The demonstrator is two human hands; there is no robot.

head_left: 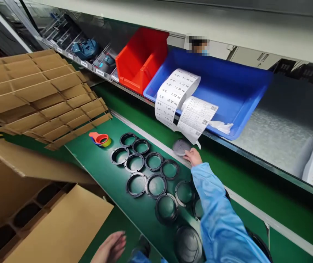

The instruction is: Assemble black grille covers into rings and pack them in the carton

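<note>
The right hand, in a blue sleeve, reaches across the green counter and rests its fingertips on the edge of a dark grey disc lying flat at the far side, just under the hanging labels. The fingers are loosely curled, not closed around anything. The left hand hovers low near the bottom edge, open and holding nothing, beside a carton.

The disc looks like thin moulded plastic: light, stiff, and smooth enough to slide on the mat. Lying flat, it offers little to pinch, so the rim is the likely place to take it, by tipping an edge up or dragging it clear first. It seems unlikely to break.

Black rings lie in rows on the counter, some touching, near the disc but apart from it. An orange tape holder sits beyond them. Above, a sloped shelf carries a blue tray and a red bin; cardboard dividers are stacked to the left.
</note>
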